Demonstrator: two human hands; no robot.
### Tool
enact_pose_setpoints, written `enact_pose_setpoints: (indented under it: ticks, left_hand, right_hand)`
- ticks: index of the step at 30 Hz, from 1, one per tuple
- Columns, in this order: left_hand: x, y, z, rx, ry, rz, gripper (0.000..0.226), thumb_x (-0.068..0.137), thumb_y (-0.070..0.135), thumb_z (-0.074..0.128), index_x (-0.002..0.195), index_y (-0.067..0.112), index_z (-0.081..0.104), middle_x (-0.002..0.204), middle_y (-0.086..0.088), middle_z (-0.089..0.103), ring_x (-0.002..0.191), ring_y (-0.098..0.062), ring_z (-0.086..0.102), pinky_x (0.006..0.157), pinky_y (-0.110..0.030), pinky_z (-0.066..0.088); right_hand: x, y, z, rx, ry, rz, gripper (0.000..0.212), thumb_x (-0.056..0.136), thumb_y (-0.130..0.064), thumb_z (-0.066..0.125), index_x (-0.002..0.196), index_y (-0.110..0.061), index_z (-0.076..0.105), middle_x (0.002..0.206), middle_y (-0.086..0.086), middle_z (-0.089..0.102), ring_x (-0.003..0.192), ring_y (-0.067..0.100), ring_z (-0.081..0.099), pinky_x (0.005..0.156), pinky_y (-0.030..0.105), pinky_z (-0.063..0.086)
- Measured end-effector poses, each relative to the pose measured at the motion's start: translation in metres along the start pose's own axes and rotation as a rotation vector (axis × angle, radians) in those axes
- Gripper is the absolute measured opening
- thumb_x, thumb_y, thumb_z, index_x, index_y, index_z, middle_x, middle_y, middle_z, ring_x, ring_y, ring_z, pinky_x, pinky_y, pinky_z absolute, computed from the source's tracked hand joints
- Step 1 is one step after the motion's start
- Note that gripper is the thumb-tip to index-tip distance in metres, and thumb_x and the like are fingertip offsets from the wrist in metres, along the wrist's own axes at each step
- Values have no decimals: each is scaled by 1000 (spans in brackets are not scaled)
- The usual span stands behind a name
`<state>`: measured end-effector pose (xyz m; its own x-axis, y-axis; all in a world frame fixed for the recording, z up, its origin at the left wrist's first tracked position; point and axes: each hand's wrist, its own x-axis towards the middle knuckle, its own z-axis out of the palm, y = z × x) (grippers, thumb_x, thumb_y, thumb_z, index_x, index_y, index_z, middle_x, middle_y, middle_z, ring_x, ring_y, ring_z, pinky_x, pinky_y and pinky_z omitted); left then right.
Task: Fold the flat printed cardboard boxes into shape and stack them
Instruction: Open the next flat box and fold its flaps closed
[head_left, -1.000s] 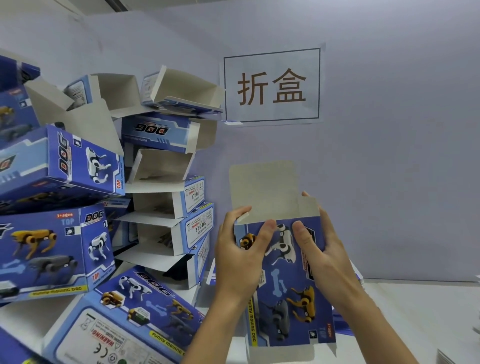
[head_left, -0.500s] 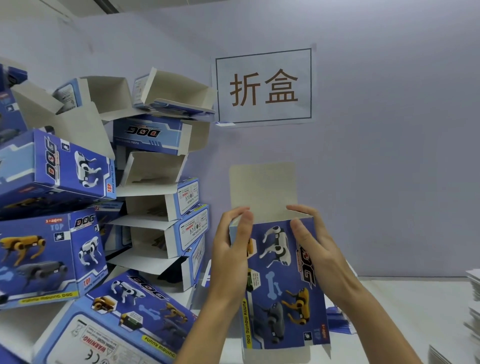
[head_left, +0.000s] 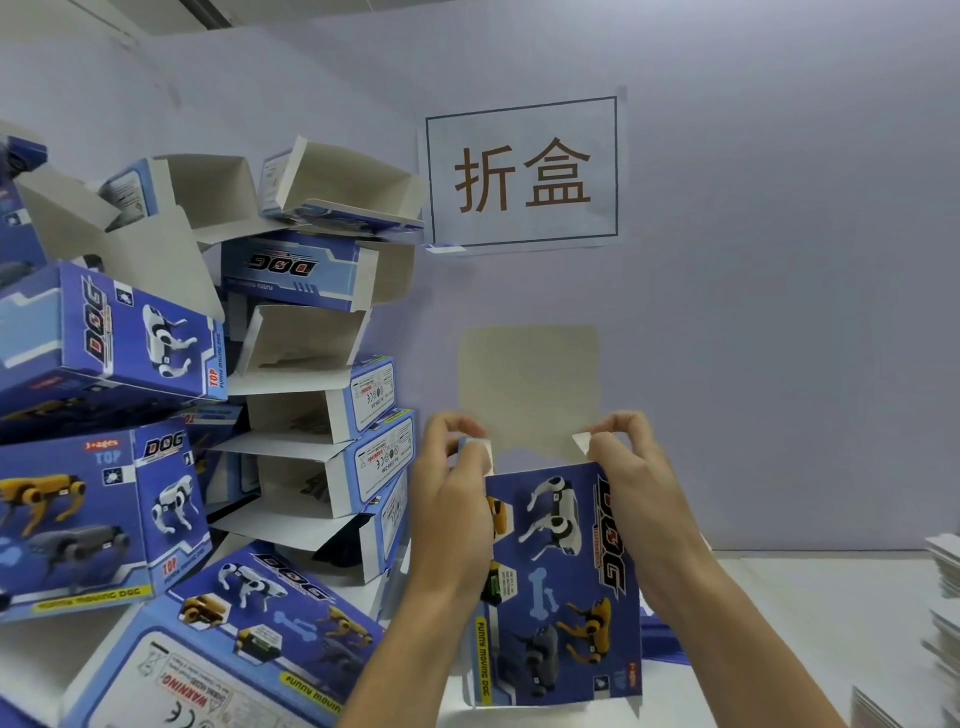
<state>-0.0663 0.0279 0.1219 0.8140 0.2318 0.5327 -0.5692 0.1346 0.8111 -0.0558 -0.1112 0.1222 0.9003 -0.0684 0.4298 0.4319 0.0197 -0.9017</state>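
I hold a blue printed dog box (head_left: 563, 582) upright in front of me, squared into shape. Its plain grey top lid flap (head_left: 530, 389) stands straight up. My left hand (head_left: 452, 504) grips the box's left top corner and pinches the small left side flap. My right hand (head_left: 639, 493) grips the right top corner and pinches the small right side flap. A leaning pile of folded blue boxes (head_left: 119, 338) with open ends fills the left side.
A white table (head_left: 805, 623) runs under the box. Stacks of flat white sheets (head_left: 943, 597) sit at the right edge. A paper sign (head_left: 522, 171) with two characters hangs on the pale wall behind. One folded box (head_left: 234, 644) lies on its side at lower left.
Both hands slid from the box's front face up to its top corners and now pinch the two small side flaps. The box has opened squarer and the view shifted a little.
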Motion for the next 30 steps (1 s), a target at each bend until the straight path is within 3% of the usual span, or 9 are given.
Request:
enact_pose_setpoints:
  ticks: [4, 8, 12, 15, 18, 21, 25, 28, 30]
  left_hand:
    - [2, -1, -6, -29, 20, -52, 36, 89, 23, 49, 116, 47, 49, 108, -23, 58, 80, -34, 56, 71, -52, 53]
    - [5, 0, -9, -41, -56, -72, 38, 75, 30, 47, 84, 62, 64, 70, 11, 64, 67, -15, 59, 68, -50, 47]
    - [5, -2, -9, -26, -30, -31, 43, 83, 28, 46, 95, 67, 59, 84, 6, 67, 71, -18, 59, 60, -37, 50]
    - [5, -2, -8, -19, 6, 8, 50, 92, 17, 46, 102, 65, 58, 76, 12, 62, 74, -19, 53, 48, -22, 46]
    - [4, -1, -8, -7, 47, 35, 49, 93, 11, 46, 87, 57, 63, 67, 18, 61, 76, -22, 53, 53, -30, 46]
    - [2, 0, -7, -31, 52, 107, 23, 82, 27, 47, 82, 38, 68, 74, 12, 69, 76, -24, 63, 64, -37, 50]
    - [0, -4, -7, -34, 90, 197, 30, 82, 31, 47, 90, 40, 74, 89, 9, 76, 81, -12, 69, 63, -17, 54]
    - [-1, -6, -7, -40, 147, 215, 37, 82, 28, 45, 80, 49, 75, 81, 18, 73, 76, -1, 66, 62, -11, 50]
    - [-1, -9, -6, -17, 175, 235, 37, 82, 26, 43, 77, 38, 78, 77, 17, 72, 73, -2, 63, 61, -12, 48]
  right_hand:
    - [0, 0, 2, 64, -4, 47, 27, 98, -23, 45, 116, -43, 43, 66, 8, 58, 50, 16, 59, 46, 30, 49]
    - [1, -2, 3, 64, -74, 40, 34, 99, -19, 43, 126, -36, 55, 78, 10, 72, 62, 22, 66, 57, 35, 53]
    - [0, -4, 2, 99, -68, 47, 33, 100, -20, 44, 121, -45, 51, 74, 10, 71, 59, 22, 67, 55, 35, 54]
    - [1, -4, 1, 126, -65, 47, 36, 98, -18, 45, 114, -49, 52, 72, 11, 69, 57, 22, 65, 52, 33, 53]
    - [0, -4, 2, 168, -69, 56, 29, 95, -15, 46, 109, -39, 55, 63, 9, 59, 51, 21, 57, 46, 32, 48]
    - [-1, -3, 3, 210, -64, 21, 19, 97, -14, 46, 88, -29, 54, 55, 1, 60, 45, 17, 58, 41, 26, 45]
    - [0, 5, 3, 241, -47, -57, 32, 98, -20, 39, 78, -29, 63, 66, 0, 67, 53, 19, 63, 50, 31, 49]
    - [2, 10, 4, 248, -17, -87, 29, 92, -31, 40, 81, -28, 66, 75, 0, 71, 60, 20, 67, 55, 34, 53]
    - [4, 12, 4, 204, 37, -111, 27, 92, -27, 39, 82, -24, 65, 74, 2, 70, 61, 22, 66, 59, 39, 50]
